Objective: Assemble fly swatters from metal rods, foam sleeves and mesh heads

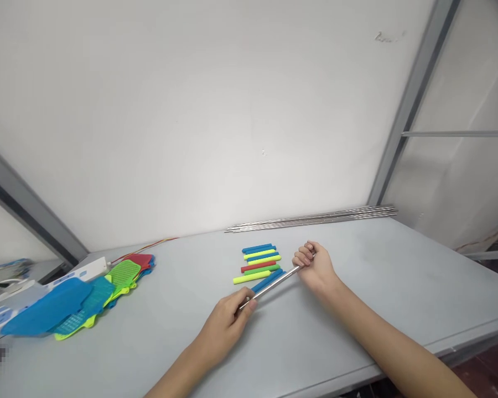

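A thin silvery metal rod (276, 282) slants across the front of me, held at both ends. My left hand (228, 318) pinches its lower end between thumb and fingers. Around the upper end, my right hand (317, 268) is closed in a fist that hides the tip. Just behind the rod lie several plastic handle-like sticks in blue, yellow, red and green, among them a yellow stick (252, 277) and a red stick (258, 267). A blue stick (266, 282) lies nearest the rod, partly covered by my left hand.
Along the wall's foot lies a bundle of metal rods (311, 220). At the left, flat plastic fly swatter heads overlap, including a blue head (50, 307) and a green head (123, 276), beside a white power strip (93, 268). The grey table's (398, 276) front edge runs at lower right.
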`<act>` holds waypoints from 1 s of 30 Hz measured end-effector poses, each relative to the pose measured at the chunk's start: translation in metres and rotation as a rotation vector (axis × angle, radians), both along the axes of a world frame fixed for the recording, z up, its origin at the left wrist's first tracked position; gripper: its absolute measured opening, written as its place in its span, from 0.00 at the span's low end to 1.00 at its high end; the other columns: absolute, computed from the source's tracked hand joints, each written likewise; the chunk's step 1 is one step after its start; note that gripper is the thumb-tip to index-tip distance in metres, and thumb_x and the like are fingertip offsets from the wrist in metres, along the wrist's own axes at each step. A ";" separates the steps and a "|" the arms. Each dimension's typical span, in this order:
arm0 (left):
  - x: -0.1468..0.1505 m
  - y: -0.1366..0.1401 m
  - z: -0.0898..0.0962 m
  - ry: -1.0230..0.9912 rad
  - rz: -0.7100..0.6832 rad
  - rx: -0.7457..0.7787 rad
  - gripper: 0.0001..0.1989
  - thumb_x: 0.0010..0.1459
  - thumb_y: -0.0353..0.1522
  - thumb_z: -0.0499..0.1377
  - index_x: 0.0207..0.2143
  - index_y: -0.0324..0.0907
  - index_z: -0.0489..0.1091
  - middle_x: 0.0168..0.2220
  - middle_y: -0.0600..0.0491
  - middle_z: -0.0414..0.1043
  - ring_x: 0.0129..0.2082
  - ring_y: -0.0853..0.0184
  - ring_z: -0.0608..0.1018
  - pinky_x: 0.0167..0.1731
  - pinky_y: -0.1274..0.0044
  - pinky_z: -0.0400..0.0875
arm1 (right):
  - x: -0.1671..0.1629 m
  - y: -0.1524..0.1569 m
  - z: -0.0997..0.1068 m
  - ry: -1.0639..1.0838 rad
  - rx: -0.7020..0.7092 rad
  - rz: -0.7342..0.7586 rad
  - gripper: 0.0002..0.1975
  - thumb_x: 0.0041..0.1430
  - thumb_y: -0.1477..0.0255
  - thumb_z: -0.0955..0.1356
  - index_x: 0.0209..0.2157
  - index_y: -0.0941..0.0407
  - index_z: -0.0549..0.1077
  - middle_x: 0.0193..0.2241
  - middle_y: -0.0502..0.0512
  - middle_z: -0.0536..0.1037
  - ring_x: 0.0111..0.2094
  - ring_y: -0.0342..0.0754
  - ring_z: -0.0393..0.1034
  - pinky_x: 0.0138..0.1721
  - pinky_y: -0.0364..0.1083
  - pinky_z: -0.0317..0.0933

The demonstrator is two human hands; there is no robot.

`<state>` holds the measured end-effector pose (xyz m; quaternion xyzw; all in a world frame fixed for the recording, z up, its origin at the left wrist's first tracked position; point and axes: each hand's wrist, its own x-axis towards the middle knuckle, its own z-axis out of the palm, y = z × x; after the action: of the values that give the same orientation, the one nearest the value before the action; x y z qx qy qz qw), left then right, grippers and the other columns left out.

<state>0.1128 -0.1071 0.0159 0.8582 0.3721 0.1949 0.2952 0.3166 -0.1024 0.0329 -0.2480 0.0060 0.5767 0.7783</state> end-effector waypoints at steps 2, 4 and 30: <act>-0.001 0.001 0.000 0.000 -0.001 0.008 0.14 0.57 0.39 0.39 0.27 0.42 0.56 0.23 0.57 0.56 0.22 0.71 0.59 0.25 0.79 0.55 | 0.006 0.002 0.000 0.006 -0.002 -0.018 0.10 0.46 0.77 0.57 0.16 0.57 0.49 0.08 0.41 0.46 0.09 0.35 0.39 0.11 0.37 0.38; -0.001 0.003 -0.002 0.005 0.010 0.019 0.15 0.57 0.39 0.38 0.24 0.42 0.53 0.22 0.57 0.54 0.22 0.71 0.57 0.24 0.79 0.54 | 0.009 0.003 0.001 0.010 -0.002 -0.025 0.10 0.46 0.77 0.57 0.16 0.57 0.49 0.08 0.41 0.46 0.09 0.35 0.39 0.11 0.37 0.38; -0.001 -0.002 -0.017 -0.059 0.026 -0.202 0.19 0.57 0.42 0.37 0.19 0.41 0.47 0.18 0.59 0.46 0.19 0.74 0.53 0.20 0.80 0.49 | -0.029 -0.021 0.004 -0.224 0.171 -0.177 0.15 0.50 0.70 0.60 0.16 0.57 0.50 0.11 0.41 0.44 0.12 0.35 0.37 0.12 0.38 0.37</act>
<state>0.1117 -0.1096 -0.0008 0.8130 0.3923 0.1853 0.3885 0.2878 -0.1230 0.0372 -0.2423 -0.1081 0.4730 0.8401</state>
